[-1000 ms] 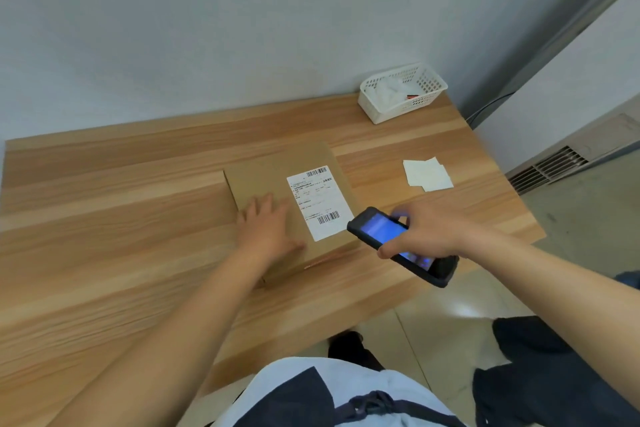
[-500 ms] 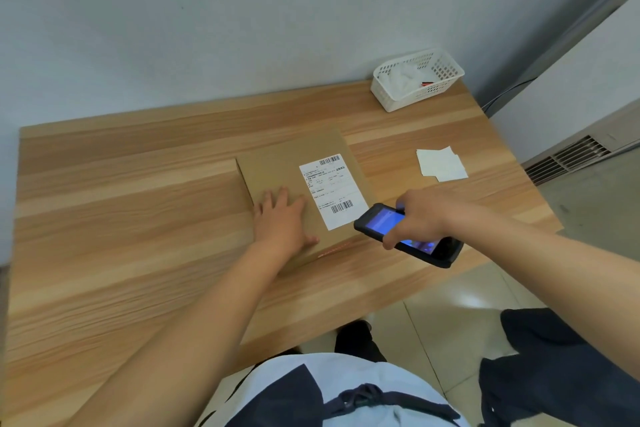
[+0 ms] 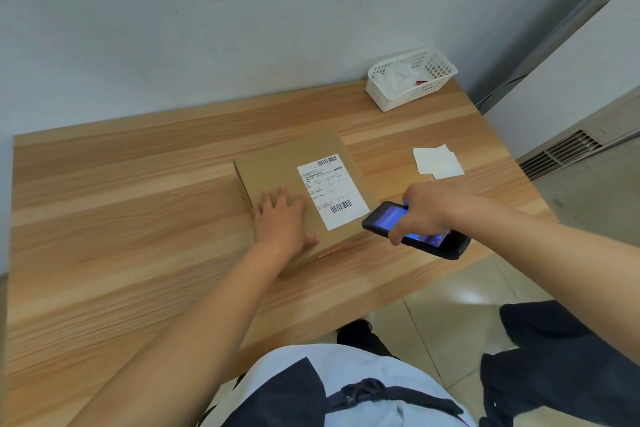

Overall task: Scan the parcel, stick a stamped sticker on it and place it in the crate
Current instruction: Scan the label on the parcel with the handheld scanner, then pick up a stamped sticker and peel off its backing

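Left hand (image 3: 282, 218) lies flat, fingers spread, pressing the cardboard parcel (image 3: 298, 184) onto the wooden table (image 3: 121, 218), gripping nothing. The parcel sits mid-table, its white shipping label (image 3: 332, 191) running long-ways away from the person, the lower barcode at the near end. Just right of that barcode, the right hand (image 3: 429, 210) wraps the handheld scanner (image 3: 412, 230), nose pointing left at the label. Loose stickers (image 3: 437, 161) and a white basket (image 3: 412, 83) wait further right.

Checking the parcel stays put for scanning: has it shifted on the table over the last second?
No. The parcel keeps its spot relative to the paper slips.
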